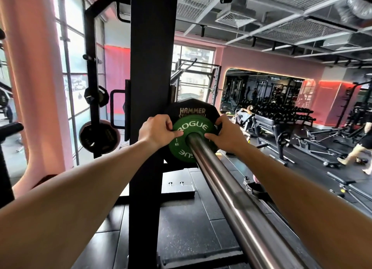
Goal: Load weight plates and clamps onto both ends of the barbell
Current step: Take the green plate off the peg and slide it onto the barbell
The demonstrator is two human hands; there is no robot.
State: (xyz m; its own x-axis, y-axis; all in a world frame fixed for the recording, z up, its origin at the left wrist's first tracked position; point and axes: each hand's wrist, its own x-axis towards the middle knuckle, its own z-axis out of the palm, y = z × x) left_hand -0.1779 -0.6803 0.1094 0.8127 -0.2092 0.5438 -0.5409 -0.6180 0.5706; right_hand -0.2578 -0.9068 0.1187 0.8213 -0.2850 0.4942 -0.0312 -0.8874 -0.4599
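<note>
The steel barbell sleeve (225, 184) runs from the lower right up to the middle of the view. A small green plate (193, 125) sits on the sleeve, flat against a larger black plate (191, 108) marked in gold letters. My left hand (159, 131) grips the green plate's left edge, thumb on its face. My right hand (225, 135) holds its right edge, thumb near the hub. A black clamp (254, 188) lies on the floor to the right of the sleeve.
A black rack upright (153, 67) stands just left of the plates. Spare black plates (98, 135) hang on a storage post at the left. Benches and dumbbell racks (285, 115) fill the right side, where a person (362, 143) walks.
</note>
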